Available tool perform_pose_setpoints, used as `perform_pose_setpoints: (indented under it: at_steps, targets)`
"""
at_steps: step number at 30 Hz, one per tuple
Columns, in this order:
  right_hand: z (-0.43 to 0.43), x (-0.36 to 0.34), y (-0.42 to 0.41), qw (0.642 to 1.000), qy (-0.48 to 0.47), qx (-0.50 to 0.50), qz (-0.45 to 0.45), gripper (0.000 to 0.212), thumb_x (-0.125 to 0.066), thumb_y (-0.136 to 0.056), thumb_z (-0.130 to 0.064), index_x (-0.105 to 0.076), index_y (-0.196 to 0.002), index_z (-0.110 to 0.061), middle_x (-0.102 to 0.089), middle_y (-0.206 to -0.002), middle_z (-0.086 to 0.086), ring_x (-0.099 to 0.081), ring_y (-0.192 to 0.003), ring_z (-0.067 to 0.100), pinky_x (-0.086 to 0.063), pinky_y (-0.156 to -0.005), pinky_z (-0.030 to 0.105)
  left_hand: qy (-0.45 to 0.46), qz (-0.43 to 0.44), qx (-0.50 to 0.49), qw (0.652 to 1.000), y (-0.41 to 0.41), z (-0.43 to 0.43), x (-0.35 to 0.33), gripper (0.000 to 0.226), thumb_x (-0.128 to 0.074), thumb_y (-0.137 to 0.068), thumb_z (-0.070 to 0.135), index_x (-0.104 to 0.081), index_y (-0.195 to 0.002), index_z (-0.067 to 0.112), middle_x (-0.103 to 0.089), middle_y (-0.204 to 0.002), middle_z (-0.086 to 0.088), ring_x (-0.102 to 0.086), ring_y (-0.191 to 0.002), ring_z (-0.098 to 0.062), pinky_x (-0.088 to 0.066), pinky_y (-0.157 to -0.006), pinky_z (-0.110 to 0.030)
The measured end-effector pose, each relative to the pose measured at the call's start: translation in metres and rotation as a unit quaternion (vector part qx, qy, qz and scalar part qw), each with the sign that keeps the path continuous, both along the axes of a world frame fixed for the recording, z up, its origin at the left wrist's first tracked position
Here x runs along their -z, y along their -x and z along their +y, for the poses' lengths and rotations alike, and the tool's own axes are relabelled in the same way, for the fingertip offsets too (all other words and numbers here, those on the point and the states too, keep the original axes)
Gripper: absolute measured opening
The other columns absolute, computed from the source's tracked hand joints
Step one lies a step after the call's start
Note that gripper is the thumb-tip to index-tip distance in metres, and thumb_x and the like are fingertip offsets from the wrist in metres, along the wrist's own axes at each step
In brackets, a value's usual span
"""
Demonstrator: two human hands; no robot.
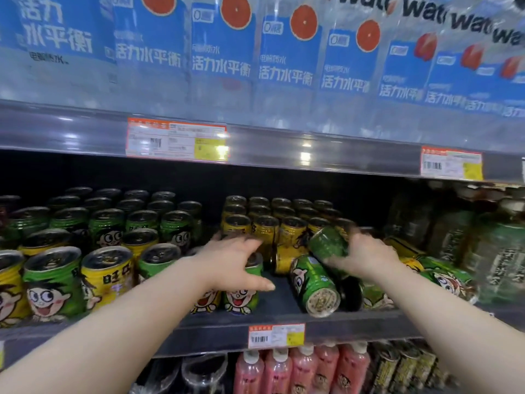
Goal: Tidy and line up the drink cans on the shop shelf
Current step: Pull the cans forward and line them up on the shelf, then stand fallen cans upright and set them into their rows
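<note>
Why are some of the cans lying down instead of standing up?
They have toppled. A green can lies on its side at the shelf front, base facing out, with more fallen cans right of it. The right hand holds another green can tilted.

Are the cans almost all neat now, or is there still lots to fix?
About halfway. Done: the green cans and yellow cans at the back stand upright in rows. In hand: the right hand holds a tilted green can, and the left hand reaches over an upright green can. Left: a fallen green can lies on its side, and the front row mixes colours.
</note>
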State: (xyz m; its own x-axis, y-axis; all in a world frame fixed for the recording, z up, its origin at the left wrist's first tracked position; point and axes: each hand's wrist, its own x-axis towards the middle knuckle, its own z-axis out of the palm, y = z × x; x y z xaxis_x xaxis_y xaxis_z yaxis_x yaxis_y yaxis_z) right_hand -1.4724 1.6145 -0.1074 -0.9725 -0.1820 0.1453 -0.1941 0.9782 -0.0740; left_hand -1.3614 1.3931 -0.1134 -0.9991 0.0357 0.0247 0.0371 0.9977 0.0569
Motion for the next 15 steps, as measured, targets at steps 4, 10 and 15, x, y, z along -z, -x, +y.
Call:
perform_pose_setpoints:
  at_steps: [4,10,15]
  targets:
    - [0.008,0.01,0.011,0.996,0.064,-0.038,-0.052,0.08,-0.063,-0.069,-0.065,-0.042,-0.129,-0.016,-0.058,-0.125,0.008,-0.057,-0.111,0.027,-0.049,-0.087,0.033,0.037,-0.007,-0.019,0.999,0.003,0.006,0.004,0.086,-0.051,-0.077,0.066,-0.012,-0.146,0.032,-0.03,-0.15,0.0,-0.032,-0.135,-0.02,-0.03,-0.106,-0.038]
    - [-0.004,0.001,0.009,0.965,0.244,-0.094,-0.012,0.086,-0.077,-0.063,-0.05,-0.035,-0.132,-0.021,-0.049,-0.129,0.01,-0.056,-0.11,0.029,-0.048,-0.087,0.032,0.044,-0.013,-0.031,0.998,0.003,0.009,0.003,0.085,-0.05,-0.078,0.066,-0.012,-0.146,0.032,-0.03,-0.151,0.0,-0.03,-0.136,-0.021,-0.029,-0.107,-0.038]
    - [-0.032,-0.011,-0.004,0.935,0.273,-0.223,-0.023,0.082,-0.078,-0.062,-0.048,-0.039,-0.13,-0.024,-0.052,-0.129,0.003,-0.053,-0.113,0.021,-0.045,-0.089,0.027,0.033,-0.009,-0.044,0.998,0.002,0.008,0.003,0.092,-0.054,-0.076,0.065,-0.008,-0.147,0.028,-0.027,-0.152,-0.001,-0.026,-0.138,-0.02,-0.028,-0.11,-0.035]
